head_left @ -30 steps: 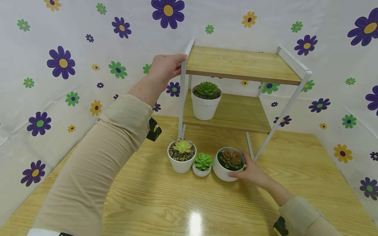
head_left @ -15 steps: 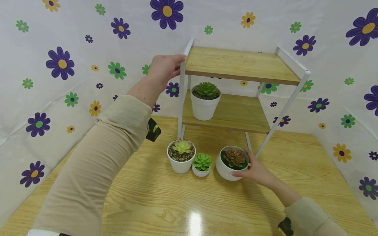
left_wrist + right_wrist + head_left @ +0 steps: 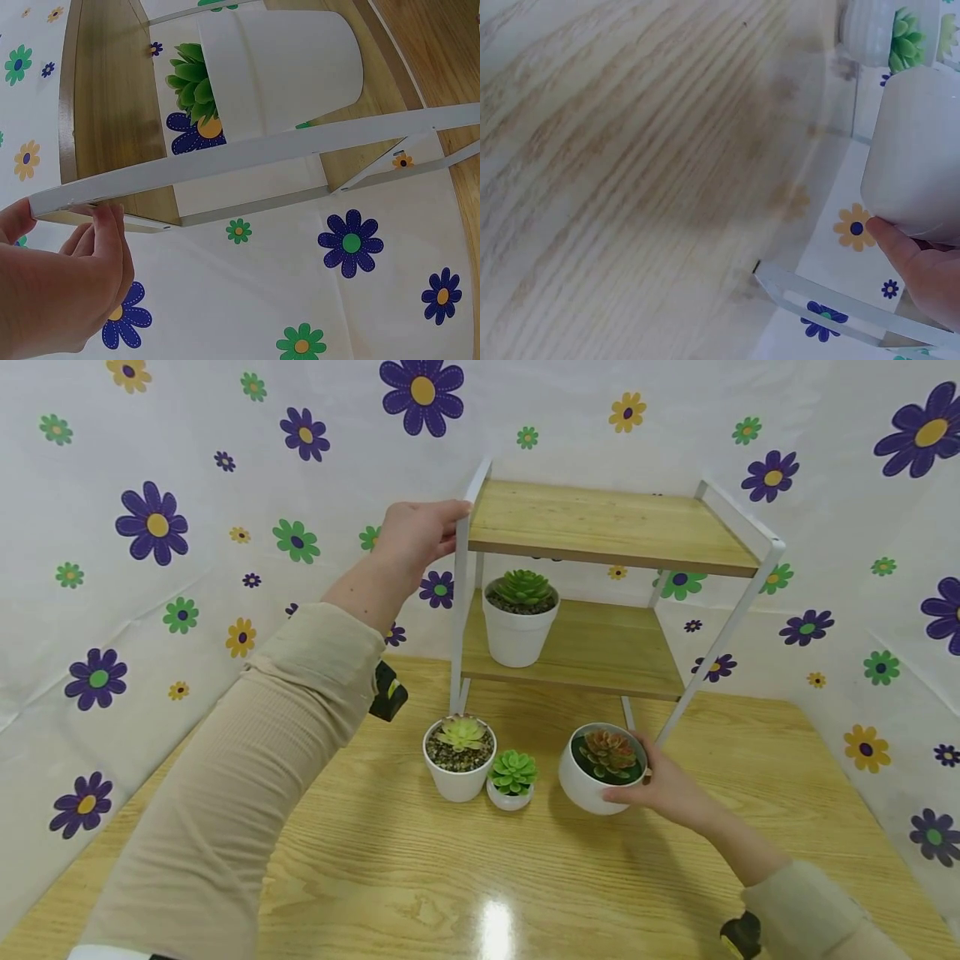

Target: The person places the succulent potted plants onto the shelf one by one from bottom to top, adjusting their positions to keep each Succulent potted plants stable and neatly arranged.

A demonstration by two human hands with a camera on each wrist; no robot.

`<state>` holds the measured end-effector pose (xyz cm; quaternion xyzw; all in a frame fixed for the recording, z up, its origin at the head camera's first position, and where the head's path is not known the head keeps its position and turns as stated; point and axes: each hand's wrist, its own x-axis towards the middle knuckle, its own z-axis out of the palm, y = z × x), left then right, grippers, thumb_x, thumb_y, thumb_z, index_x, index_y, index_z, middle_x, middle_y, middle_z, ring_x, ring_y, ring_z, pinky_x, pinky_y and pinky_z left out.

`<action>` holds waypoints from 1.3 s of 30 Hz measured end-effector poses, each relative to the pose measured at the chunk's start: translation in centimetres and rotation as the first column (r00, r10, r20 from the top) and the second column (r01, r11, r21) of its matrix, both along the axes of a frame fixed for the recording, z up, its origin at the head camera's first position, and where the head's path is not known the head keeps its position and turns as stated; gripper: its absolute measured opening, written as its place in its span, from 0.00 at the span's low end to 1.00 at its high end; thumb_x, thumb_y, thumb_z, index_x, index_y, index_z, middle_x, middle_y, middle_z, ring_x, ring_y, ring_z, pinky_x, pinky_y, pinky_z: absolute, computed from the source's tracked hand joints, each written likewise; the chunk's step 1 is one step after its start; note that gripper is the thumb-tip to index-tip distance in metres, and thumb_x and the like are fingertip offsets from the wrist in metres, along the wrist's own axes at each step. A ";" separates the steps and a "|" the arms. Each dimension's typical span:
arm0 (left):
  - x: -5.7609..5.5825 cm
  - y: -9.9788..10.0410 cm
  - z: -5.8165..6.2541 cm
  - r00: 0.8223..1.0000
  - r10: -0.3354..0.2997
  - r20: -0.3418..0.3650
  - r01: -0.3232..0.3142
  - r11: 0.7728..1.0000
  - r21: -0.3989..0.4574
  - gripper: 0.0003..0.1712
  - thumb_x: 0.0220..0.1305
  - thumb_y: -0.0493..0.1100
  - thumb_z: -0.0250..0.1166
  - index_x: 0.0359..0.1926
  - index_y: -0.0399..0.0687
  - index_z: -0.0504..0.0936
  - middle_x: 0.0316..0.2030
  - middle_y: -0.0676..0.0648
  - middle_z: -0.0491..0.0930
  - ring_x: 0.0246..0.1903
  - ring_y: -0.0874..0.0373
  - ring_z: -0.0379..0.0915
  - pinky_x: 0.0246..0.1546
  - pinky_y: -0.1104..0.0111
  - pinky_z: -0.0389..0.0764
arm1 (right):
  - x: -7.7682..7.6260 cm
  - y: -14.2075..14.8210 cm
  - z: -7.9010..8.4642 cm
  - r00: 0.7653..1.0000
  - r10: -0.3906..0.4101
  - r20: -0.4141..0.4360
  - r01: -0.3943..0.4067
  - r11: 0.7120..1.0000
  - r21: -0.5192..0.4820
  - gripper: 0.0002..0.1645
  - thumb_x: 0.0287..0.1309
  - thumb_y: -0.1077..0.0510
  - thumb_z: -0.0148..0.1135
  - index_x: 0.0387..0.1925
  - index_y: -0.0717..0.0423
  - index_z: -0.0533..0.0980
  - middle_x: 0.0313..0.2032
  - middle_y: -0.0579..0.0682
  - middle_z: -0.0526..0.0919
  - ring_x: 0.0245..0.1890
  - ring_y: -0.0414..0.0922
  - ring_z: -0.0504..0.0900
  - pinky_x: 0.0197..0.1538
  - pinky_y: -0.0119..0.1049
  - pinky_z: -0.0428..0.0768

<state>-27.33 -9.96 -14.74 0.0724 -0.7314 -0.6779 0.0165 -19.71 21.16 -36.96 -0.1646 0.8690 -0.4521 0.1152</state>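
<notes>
Low before rack point(image 3: 615, 522), reddish-succulent pot point(image 3: 581, 783) gripped from right by right hand point(image 3: 670, 787); rack pinched at upper left by left hand point(image 3: 412, 537).

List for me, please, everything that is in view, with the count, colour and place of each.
Rack: 1, two wood-coloured boards on white frame, on table
Pot with reddish succulent: 1, white, in right hand
Pot with pale yellow-green succulent: 1, white, front left of rack
Small pot with green succulent: 1, white, beside the yellow-green one
Larger pot with green succulent: 1, white, left part of lower board
Table: 1, light wood, beneath
Flowered backdrop: 1, white with purple, green, yellow flowers, behind
Wrist devices: 2, black and yellow, at the sleeve cuffs
Sleeves: 2, beige, on forearms
Left hand: 1, bare, gripping rack's upper left frame
Right hand: 1, bare, holding reddish succulent's pot
</notes>
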 end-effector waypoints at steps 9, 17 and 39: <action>-0.1 0.0 -0.1 1.000 -0.003 -0.001 0.003 1.000 -0.012 0.24 0.66 0.49 0.57 0.61 0.46 0.71 0.58 0.50 0.74 0.55 0.62 0.73 0.62 0.75 0.70 | 0.4 0.5 1.6 1.000 -0.024 -0.019 0.025 0.999 0.031 0.56 0.48 0.52 0.71 0.67 0.68 0.47 0.62 0.68 0.63 0.61 0.62 0.65 0.52 0.47 0.77; -0.1 0.0 -0.1 1.000 -0.002 0.002 0.002 1.000 -0.014 0.25 0.66 0.49 0.57 0.61 0.46 0.70 0.58 0.50 0.74 0.55 0.62 0.73 0.62 0.74 0.69 | 0.6 0.7 2.7 0.999 -0.035 -0.029 0.036 0.998 0.049 0.55 0.48 0.51 0.71 0.67 0.68 0.49 0.61 0.67 0.65 0.60 0.61 0.66 0.53 0.48 0.77; -0.1 -0.1 -0.1 1.000 -0.007 0.012 0.007 1.000 -0.019 0.25 0.66 0.50 0.57 0.62 0.47 0.70 0.58 0.50 0.74 0.56 0.62 0.73 0.64 0.74 0.67 | 0.4 1.4 7.1 0.999 -0.041 -0.023 0.042 0.997 0.062 0.53 0.52 0.53 0.68 0.68 0.65 0.46 0.63 0.67 0.59 0.61 0.61 0.62 0.58 0.54 0.73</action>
